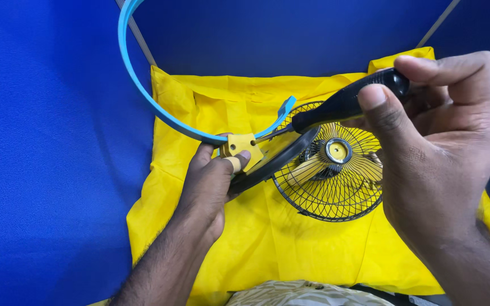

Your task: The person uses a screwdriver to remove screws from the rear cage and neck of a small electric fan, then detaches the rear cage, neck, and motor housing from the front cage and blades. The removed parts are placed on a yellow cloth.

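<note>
A deep blue fabric surface (46, 170) fills the view, seen from above by a head camera, with two thin grey rods crossing its top edge. Spread over its middle is a crumpled yellow cloth (256, 238). On the cloth lies a small fan (333, 164) with a black wire grille, a yellow hub at its centre and pale blades behind the wires. A blue band (143, 85), curved like a hoop, arcs from the top of the view down to a small yellow bracket (239, 144) just left of the fan, where a black curved band also meets it. The right hand (443, 147) is clenched around the black handle of a screwdriver (341, 105), thumb and forefinger pinching the far end; its thin shaft slants down to the left, with the tip at a dark hole in the bracket. The left hand (208, 187) grasps the bracket from below, thumb pressed on its lower edge, fingers beneath it. To do this well, it seems wise to keep the shaft in line with the screw, press the tip firmly in while turning, and have the left hand brace the bracket so the bands do not twist.
</note>
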